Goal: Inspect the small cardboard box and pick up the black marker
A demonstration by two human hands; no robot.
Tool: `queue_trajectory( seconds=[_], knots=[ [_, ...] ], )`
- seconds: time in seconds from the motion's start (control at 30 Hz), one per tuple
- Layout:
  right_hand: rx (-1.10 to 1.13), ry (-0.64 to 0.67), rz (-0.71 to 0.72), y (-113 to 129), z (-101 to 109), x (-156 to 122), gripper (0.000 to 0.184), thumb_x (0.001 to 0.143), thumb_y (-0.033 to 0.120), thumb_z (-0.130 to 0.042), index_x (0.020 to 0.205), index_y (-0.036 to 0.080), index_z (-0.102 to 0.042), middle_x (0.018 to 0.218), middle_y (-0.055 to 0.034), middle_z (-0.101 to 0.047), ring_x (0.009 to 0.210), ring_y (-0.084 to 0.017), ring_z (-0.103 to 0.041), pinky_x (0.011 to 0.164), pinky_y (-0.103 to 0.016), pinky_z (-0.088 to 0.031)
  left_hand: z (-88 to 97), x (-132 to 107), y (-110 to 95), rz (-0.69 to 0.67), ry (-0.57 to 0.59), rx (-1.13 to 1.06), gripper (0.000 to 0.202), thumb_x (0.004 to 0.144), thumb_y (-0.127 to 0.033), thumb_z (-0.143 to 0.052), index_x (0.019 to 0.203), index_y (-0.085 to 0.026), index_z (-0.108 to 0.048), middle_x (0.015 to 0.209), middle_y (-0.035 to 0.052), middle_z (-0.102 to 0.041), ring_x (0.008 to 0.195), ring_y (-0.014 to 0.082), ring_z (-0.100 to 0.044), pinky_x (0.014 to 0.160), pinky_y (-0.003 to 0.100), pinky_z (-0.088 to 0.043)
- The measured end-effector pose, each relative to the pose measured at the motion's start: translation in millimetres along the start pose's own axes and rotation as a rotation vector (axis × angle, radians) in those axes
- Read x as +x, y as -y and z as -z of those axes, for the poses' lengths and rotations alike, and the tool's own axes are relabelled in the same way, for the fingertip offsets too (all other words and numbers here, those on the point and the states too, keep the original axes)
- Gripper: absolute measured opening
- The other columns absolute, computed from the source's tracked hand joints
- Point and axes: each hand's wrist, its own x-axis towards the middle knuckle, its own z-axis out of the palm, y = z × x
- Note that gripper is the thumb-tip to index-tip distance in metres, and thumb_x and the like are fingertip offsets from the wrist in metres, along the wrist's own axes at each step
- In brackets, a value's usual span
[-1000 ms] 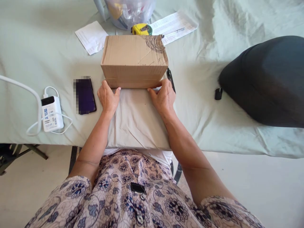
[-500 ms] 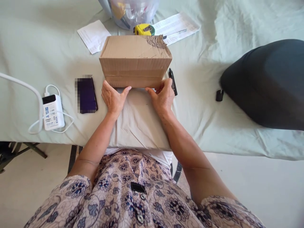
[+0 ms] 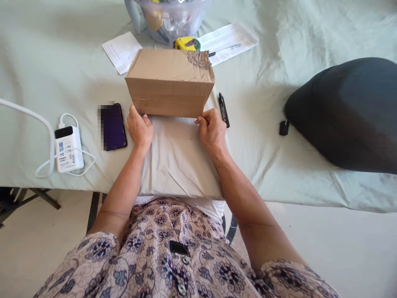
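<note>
A brown cardboard box (image 3: 169, 93) sits on the cloth-covered table in front of me, its long side facing me. Black scribbles and a ragged edge mark its top right corner. At the box's lower left corner, my left hand (image 3: 139, 128) is closed on its edge, thumb along the near side. My right hand (image 3: 212, 128) pinches the lower right corner with thumb and bent fingers. Some fingertips of both hands are hidden behind the box. Just right of my right hand lies a black marker (image 3: 223, 110) without its cap.
A phone (image 3: 113, 126) and a white power bank (image 3: 68, 149) with cables lie left. Behind the box are a yellow tape measure (image 3: 186, 43), papers (image 3: 121, 51), a pen (image 3: 229, 49) and a plastic basket (image 3: 173, 20). Right are a black cap (image 3: 283, 128) and a large dark object (image 3: 344, 116).
The box has shifted slightly left and turned a little. My left thumb has drawn in toward the left corner, and my right thumb has moved right toward the right corner.
</note>
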Motion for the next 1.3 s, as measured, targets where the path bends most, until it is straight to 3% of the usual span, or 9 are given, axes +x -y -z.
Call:
queue_trajectory(
  seconds=[0.13,0.33,0.47,0.57,0.7,0.83,1.0,1.2,1.3],
  knots=[
    [-0.011,0.104,-0.024,6.6,5.3,0.2,0.006,0.092,0.026,-0.047,0.09,0.025,-0.052,0.077,-0.0001,-0.069,0.064,-0.017,-0.061,0.068,-0.032,-0.046,7.7,-2.0,-12.9,0.062,0.018,0.032,0.056,0.091,-0.014,-0.056,0.146,-0.011,-0.045,0.152,0.0225,-0.056,0.149,0.0353,-0.048,0.13,0.055,-0.032],
    [-0.117,0.226,0.014,15.8,9.3,1.2,0.006,0.086,0.028,-0.055,0.083,0.023,-0.056,0.071,-0.0021,-0.065,0.063,-0.017,-0.055,0.064,-0.031,-0.037,-1.8,-4.9,-7.4,0.021,-0.033,-0.043,0.094,0.08,-0.016,-0.073,0.16,-0.01,-0.024,0.166,0.0249,-0.037,0.158,0.0386,-0.034,0.134,0.058,-0.023],
    [-0.169,0.299,0.089,17.7,11.0,0.1,0.009,0.083,0.026,-0.055,0.077,0.021,-0.059,0.073,-0.004,-0.066,0.065,-0.018,-0.055,0.062,-0.03,-0.034,-9.0,-1.4,7.4,-0.101,-0.087,-0.152,0.101,0.079,-0.021,-0.075,0.162,-0.016,-0.017,0.17,0.0216,-0.03,0.161,0.0348,-0.027,0.136,0.055,-0.025],
    [-0.125,0.375,0.198,19.3,10.6,-1.7,0.014,0.086,0.024,-0.054,0.082,0.02,-0.066,0.078,-0.0052,-0.069,0.067,-0.018,-0.057,0.065,-0.029,-0.037,-11.2,0.9,12.1,-0.295,-0.133,-0.23,0.095,0.091,-0.043,-0.068,0.164,-0.017,-0.013,0.174,0.0177,-0.024,0.163,0.0301,-0.022,0.137,0.048,-0.026],
    [-0.097,0.476,0.343,24.3,5.5,-5.5,0.027,0.094,0.022,-0.048,0.1,0.018,-0.074,0.085,-0.0068,-0.072,0.07,-0.018,-0.06,0.073,-0.03,-0.044,-9.4,-3.9,2.7,-0.48,-0.204,-0.234,0.089,0.099,-0.071,-0.043,0.162,-0.01,-0.025,0.171,0.0183,-0.031,0.163,0.0295,-0.024,0.136,0.045,-0.025],
    [-0.117,0.51,0.378,27.3,-0.5,-9.1,0.031,0.098,0.023,-0.05,0.116,0.018,-0.074,0.089,-0.0081,-0.073,0.074,-0.02,-0.063,0.076,-0.032,-0.046,-5.9,-16.2,-12.2,-0.553,-0.166,-0.212,0.079,0.098,-0.077,-0.038,0.152,-0.02,-0.047,0.173,0.011,-0.027,0.164,0.0293,-0.02,0.136,0.049,-0.025],
    [-0.032,0.445,0.414,28.6,-1.9,-11.1,0.029,0.101,0.024,-0.049,0.116,0.02,-0.074,0.085,-0.0057,-0.071,0.071,-0.018,-0.063,0.074,-0.031,-0.048,-5.9,-22.6,-17.9,-0.63,-0.032,-0.263,0.078,0.089,-0.081,-0.056,0.144,-0.025,-0.055,0.178,0.0089,-0.011,0.165,0.0363,-0.012,0.135,0.056,-0.021],
    [0.212,0.009,0.34,38.0,-1.5,-10.3,0.037,0.101,0.054,-0.063,0.122,0.024,-0.064,0.074,0.0023,-0.062,0.06,-0.014,-0.054,0.062,-0.028,-0.051,-7.9,-24.0,-17.1,-0.673,-0.018,-0.274,0.072,0.09,-0.078,-0.057,0.142,-0.028,-0.053,0.174,0.0128,-0.022,0.162,0.0372,-0.024,0.132,0.058,-0.027],
    [0.227,-0.001,0.363,44.7,-4.2,-10.6,0.048,0.099,0.062,-0.062,0.131,0.026,-0.062,0.074,0.0022,-0.063,0.059,-0.015,-0.054,0.062,-0.03,-0.054,-10.5,-29.4,-20.8,-0.717,-0.003,-0.29,0.073,0.09,-0.082,-0.052,0.141,-0.029,-0.051,0.173,0.0119,-0.024,0.162,0.038,-0.025,0.13,0.06,-0.029]
  ],
)
